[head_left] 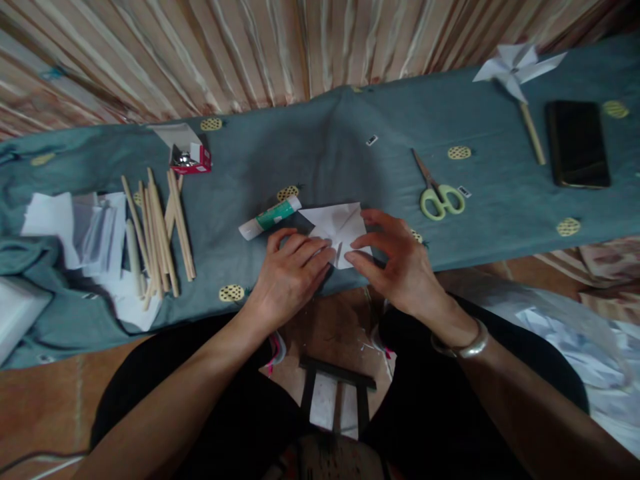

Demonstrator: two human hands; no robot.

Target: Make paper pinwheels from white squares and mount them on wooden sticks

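Note:
A white folded paper square (338,225) lies on the grey-blue cloth (320,147) just in front of me. My left hand (290,277) presses its fingertips on the paper's near left corner, fingers bent together. My right hand (395,257) pinches the paper's near right edge between thumb and forefinger, and wears a metal bangle on the wrist. A glue stick (270,217) lies on its side just left of the paper, touching its far left corner.
Wooden sticks (157,227) and loose white paper sheets (85,233) lie at the left, with a small red box (193,159) behind them. Green-handled scissors (437,190) lie to the right. A finished paper pinwheel (517,73) and a black phone (577,143) rest far right.

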